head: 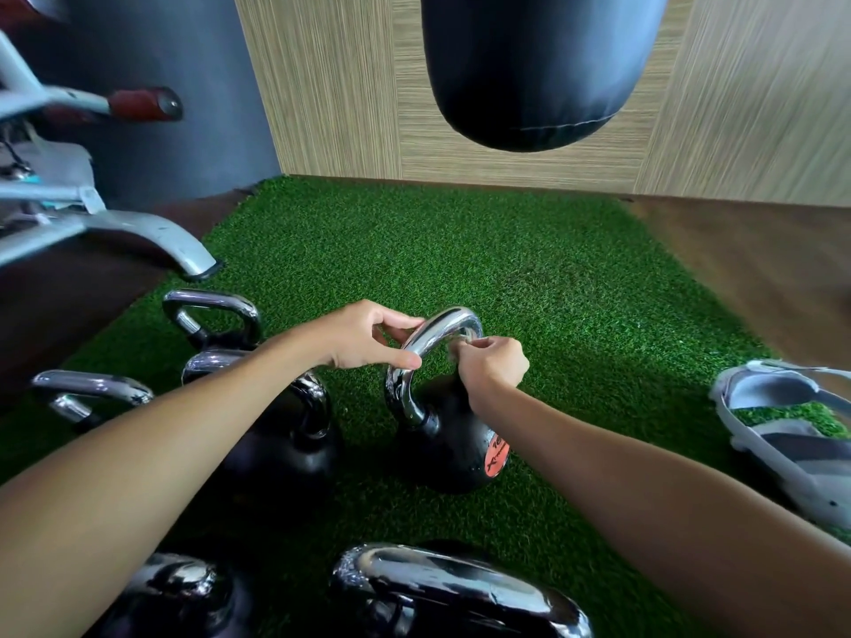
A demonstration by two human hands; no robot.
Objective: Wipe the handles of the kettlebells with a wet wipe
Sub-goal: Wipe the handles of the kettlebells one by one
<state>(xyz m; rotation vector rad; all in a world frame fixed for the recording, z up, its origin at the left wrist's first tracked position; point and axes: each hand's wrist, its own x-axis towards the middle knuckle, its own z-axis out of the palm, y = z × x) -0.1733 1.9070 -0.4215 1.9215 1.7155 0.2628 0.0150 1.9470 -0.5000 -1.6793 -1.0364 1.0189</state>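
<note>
- One kettlebell [444, 437], upright on turf [552, 278], centre; I judge it heavy and rigid.
- Handle [440, 325]: chrome, likely slick; I'd hold the arch.
- Left hand [364, 338]: thumb and fingers pinch handle's left side.
- Right hand [493, 367]: curled, pinching pale wipe [457, 350] against handle's right side.

One wide-angle camera sits on the person's head and faces forward and steeply down. It looks from close above at the left hand [364, 336] and right hand [495, 368], which meet on a kettlebell [442, 448] at mid-frame. Green turf [460, 250] fills the middle ground. The wall [322, 85] and a hanging punching bag [529, 62] bend across the top edge.
</note>
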